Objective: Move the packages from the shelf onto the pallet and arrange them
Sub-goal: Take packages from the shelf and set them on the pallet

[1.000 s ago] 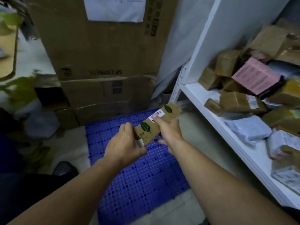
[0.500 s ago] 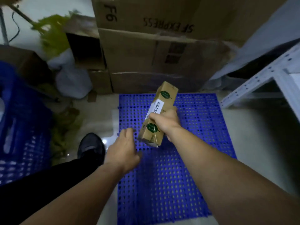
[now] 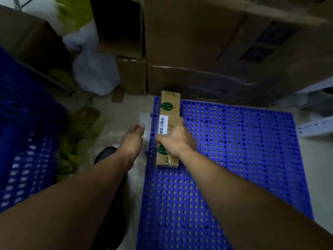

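Big cardboard boxes (image 3: 216, 42) stand stacked beyond both hands; the blue perforated pallet (image 3: 243, 159) lies on the pale floor (image 3: 133, 103), under and to the right of the right hand (image 3: 177, 139); a blue crate (image 3: 21, 141) is far left of the left hand (image 3: 132, 139); the long brown package (image 3: 169, 109) lies along the pallet's left edge, gripped at its middle by the right hand; the left hand hovers just beside it, fingers loosely bent, holding nothing.
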